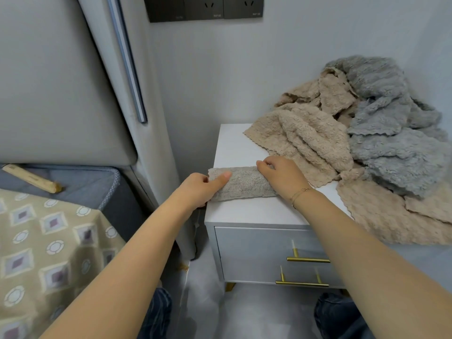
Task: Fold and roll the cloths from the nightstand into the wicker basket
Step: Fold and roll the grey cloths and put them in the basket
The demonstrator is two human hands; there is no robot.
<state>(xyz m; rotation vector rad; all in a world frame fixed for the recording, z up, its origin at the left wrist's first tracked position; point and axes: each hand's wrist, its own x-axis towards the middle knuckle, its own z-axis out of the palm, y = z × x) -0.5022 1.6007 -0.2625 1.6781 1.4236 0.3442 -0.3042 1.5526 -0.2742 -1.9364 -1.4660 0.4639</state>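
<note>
Our left hand (200,187) and right hand (278,174) clamp the roll (244,183): soft, light, springy; we hold both ends.

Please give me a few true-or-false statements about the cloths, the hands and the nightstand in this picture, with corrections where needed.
1. Both hands hold a rolled beige cloth on the nightstand. True.
2. The left hand grips a drawer handle. False: it holds the roll's left end.
3. Unfolded beige and grey cloths lie heaped to the right. True.
4. The wicker basket stands on the nightstand. False: no basket is in view.
5. The right hand holds the roll's right end. True.
</note>
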